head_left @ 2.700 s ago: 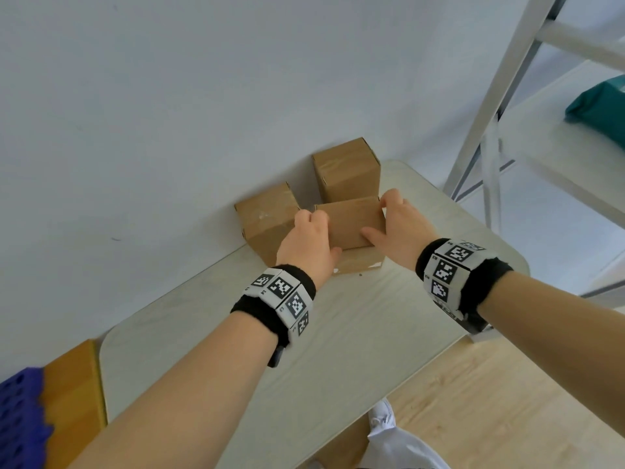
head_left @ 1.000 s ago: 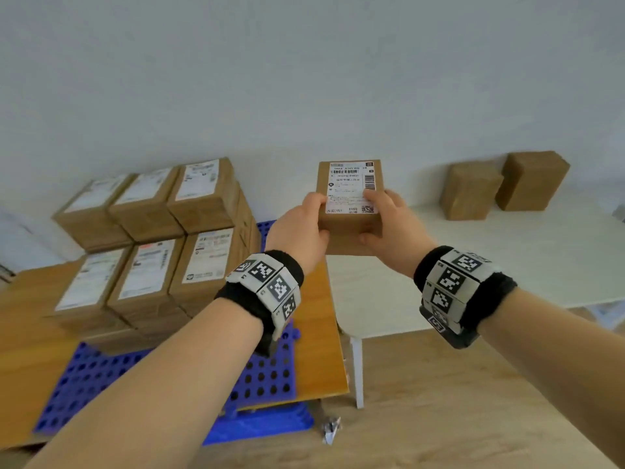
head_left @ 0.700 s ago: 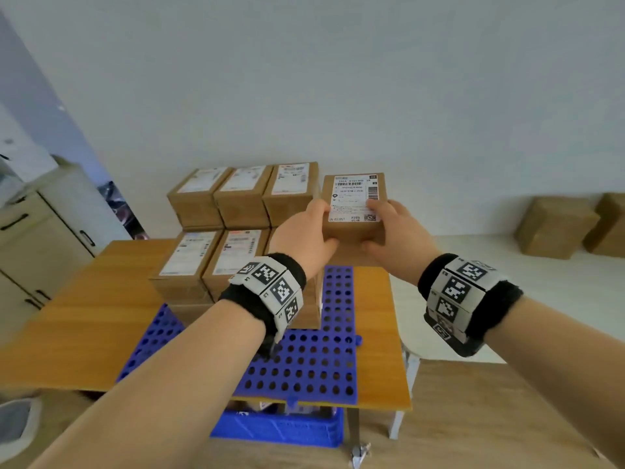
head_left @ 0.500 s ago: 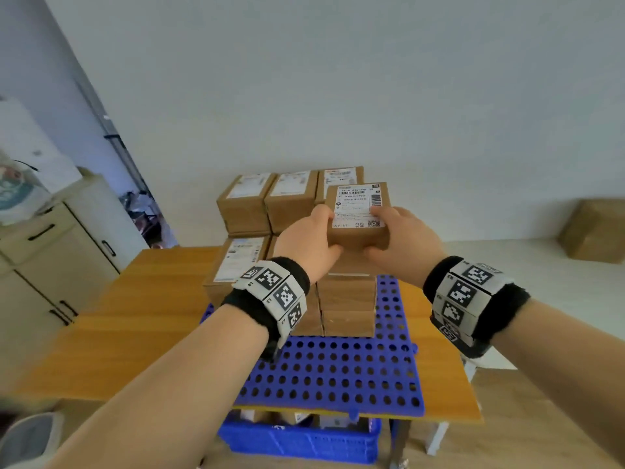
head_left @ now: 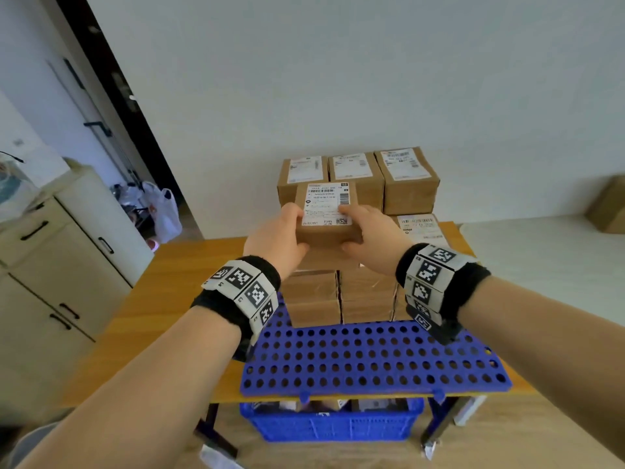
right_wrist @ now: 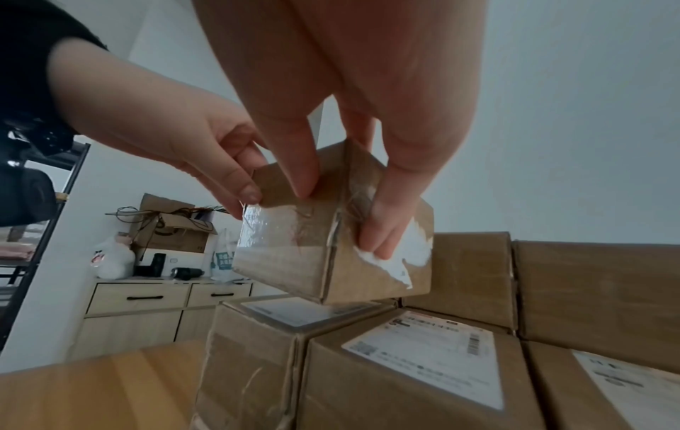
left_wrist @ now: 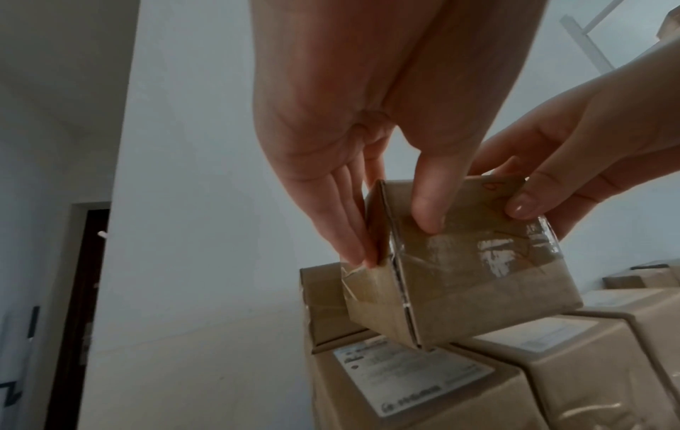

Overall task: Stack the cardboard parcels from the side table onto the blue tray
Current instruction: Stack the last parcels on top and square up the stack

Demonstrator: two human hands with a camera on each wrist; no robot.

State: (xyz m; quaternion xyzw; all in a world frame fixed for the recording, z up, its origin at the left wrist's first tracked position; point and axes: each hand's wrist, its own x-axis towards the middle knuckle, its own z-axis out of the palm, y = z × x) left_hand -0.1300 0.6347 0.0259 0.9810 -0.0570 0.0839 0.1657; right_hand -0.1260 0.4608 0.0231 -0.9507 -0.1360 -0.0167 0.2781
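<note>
I hold a small cardboard parcel (head_left: 326, 211) with a white label on top, gripped at its two ends by my left hand (head_left: 287, 231) and my right hand (head_left: 365, 228). It hangs slightly tilted, just above the front left of the parcel stack (head_left: 368, 292) on the blue perforated tray (head_left: 372, 360). A taller back row (head_left: 406, 177) stands behind it. In the left wrist view my left hand (left_wrist: 386, 221) pinches the taped parcel (left_wrist: 478, 279) above labelled parcels (left_wrist: 405, 378). In the right wrist view my right hand (right_wrist: 342, 203) clasps the parcel (right_wrist: 323, 256).
The tray lies on a wooden table (head_left: 176, 299) with a blue crate (head_left: 331, 424) beneath it. The white side table (head_left: 541, 252) at the right carries another parcel (head_left: 608, 208). A cabinet (head_left: 50, 265) and white bags (head_left: 162, 211) stand at the left.
I lifted the parcel off the side table and turned left with it in both hands. It now hangs over the front of the stack on the tray.
</note>
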